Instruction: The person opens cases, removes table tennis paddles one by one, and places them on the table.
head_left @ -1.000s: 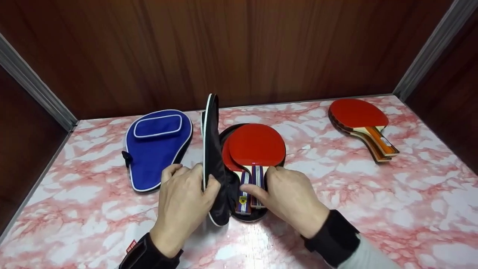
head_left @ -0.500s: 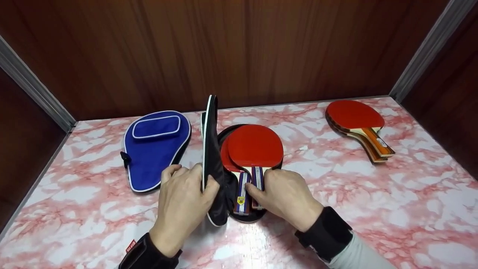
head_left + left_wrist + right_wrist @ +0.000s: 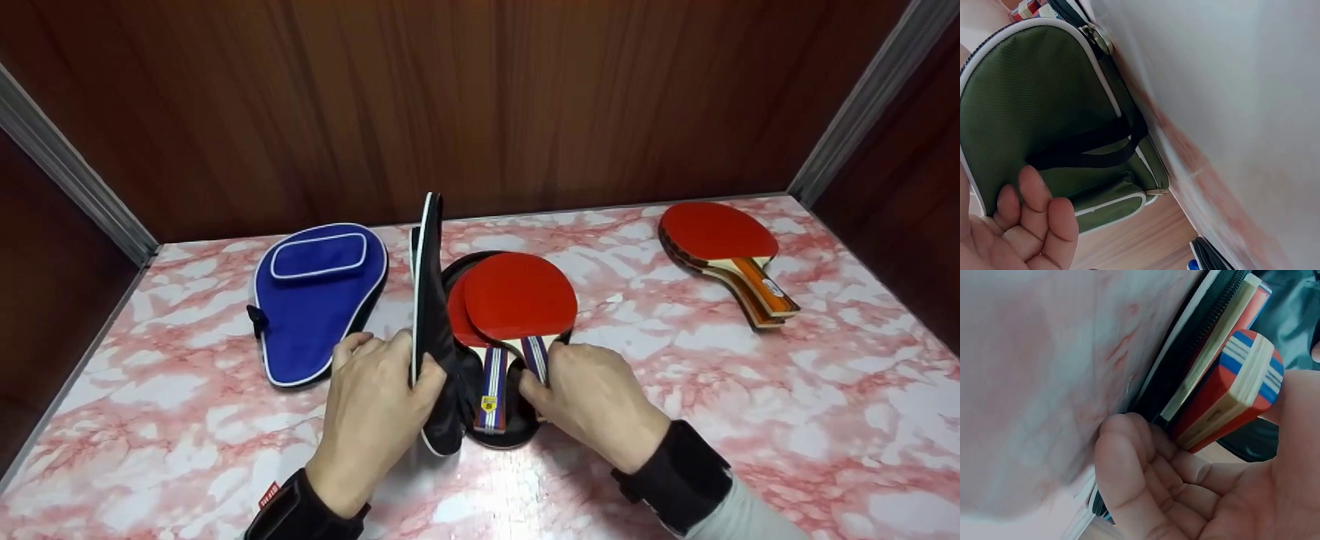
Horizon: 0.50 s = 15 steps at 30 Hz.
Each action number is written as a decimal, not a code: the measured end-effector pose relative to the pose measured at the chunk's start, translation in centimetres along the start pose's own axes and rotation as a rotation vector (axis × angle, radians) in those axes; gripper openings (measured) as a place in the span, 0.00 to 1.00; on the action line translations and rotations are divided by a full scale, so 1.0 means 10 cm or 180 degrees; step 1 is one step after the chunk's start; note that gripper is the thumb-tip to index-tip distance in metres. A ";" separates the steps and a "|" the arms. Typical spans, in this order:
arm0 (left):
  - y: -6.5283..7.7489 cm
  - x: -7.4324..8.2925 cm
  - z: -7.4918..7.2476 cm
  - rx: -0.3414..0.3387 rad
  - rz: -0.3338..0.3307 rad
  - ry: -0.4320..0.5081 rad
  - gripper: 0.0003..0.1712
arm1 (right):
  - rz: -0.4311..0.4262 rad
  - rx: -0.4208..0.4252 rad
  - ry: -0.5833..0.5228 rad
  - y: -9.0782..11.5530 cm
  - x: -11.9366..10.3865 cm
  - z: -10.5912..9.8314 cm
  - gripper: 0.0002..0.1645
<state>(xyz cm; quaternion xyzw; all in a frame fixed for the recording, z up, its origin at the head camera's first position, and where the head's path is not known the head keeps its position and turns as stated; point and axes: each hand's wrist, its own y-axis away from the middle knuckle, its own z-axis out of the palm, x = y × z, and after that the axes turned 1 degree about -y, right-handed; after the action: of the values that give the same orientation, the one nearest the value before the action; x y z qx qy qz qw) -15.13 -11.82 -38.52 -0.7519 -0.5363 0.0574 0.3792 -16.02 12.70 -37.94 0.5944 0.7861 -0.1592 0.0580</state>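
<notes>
An open racket case lies in the middle of the table, its green, white-piped lid (image 3: 1039, 95) raised on edge. My left hand (image 3: 379, 409) grips that lid's edge, thumb on the black lining (image 3: 435, 300). Two red table tennis rackets overlap in the case's black lower half: the under racket (image 3: 491, 386) has a striped handle with a yellow badge, and the upper racket (image 3: 521, 292) covers part of its blade. My right hand (image 3: 596, 394) holds the upper racket's handle between thumb and fingers; the handle's butt (image 3: 1255, 374) shows in the right wrist view.
A blue racket case (image 3: 315, 315) with a white-edged pocket lies at the left. Two stacked rackets with orange-brown handles (image 3: 724, 240) lie at the far right. Brown panels (image 3: 480, 105) stand behind and at both sides of the marbled table (image 3: 750, 420).
The upper racket's handle has swung to the right with my right hand, away from the under racket's handle. My left hand keeps its grip on the raised lid.
</notes>
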 end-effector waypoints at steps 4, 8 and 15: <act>0.00 0.00 0.01 0.0029 0.0034 -0.0012 0.15 | -0.0138 0.0102 0.0010 0.02 0.11 0.00 0.21; 0.00 -0.01 0.01 0.0014 0.0044 -0.0048 0.16 | -0.0152 0.0177 0.0035 0.03 0.24 0.01 0.18; 0.00 0.00 0.02 0.0027 0.0057 -0.0062 0.16 | -0.0208 0.0470 0.0350 0.07 0.39 0.01 0.16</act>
<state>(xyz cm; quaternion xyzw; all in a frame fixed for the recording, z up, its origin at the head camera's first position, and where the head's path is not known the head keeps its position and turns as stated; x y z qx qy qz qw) -15.20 -11.77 -38.70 -0.7545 -0.5329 0.0704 0.3765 -16.47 16.45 -39.24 0.5789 0.7932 -0.1857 -0.0344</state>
